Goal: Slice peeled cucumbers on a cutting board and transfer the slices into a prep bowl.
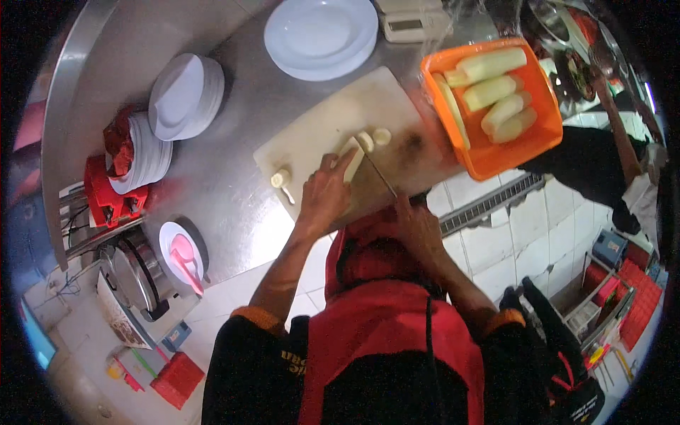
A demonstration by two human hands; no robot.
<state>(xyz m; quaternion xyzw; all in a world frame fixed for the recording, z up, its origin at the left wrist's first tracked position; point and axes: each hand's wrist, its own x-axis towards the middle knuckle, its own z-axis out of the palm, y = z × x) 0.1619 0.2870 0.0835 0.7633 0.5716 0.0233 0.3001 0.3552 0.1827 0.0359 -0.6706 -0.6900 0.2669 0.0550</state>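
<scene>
On a white cutting board (pixel 319 133), my left hand (pixel 328 188) presses down a long, peeled, pale-green vegetable (pixel 355 162), perhaps a cucumber. My right hand (pixel 417 220) grips a knife (pixel 381 176) whose handle is mostly hidden in the fingers. The blade's tip lies against the vegetable's cut end. Just beyond the tip is one cut round (pixel 365 141), and a second round (pixel 382 136) sits to its right. A short end piece (pixel 280 179) rests near the board's left edge. Several more peeled vegetables (pixel 491 95) lie in an orange plastic basin (pixel 510 162) at the right.
Stacked white plates (pixel 324 64) stand behind the board, with more plate stacks (pixel 186 98) to the left. A small scale (pixel 414 26) is at the back. A pink-handled utensil (pixel 183 255) lies on a dish at the steel counter's (pixel 234 212) near edge. Another person's arm (pixel 616 122) shows at right.
</scene>
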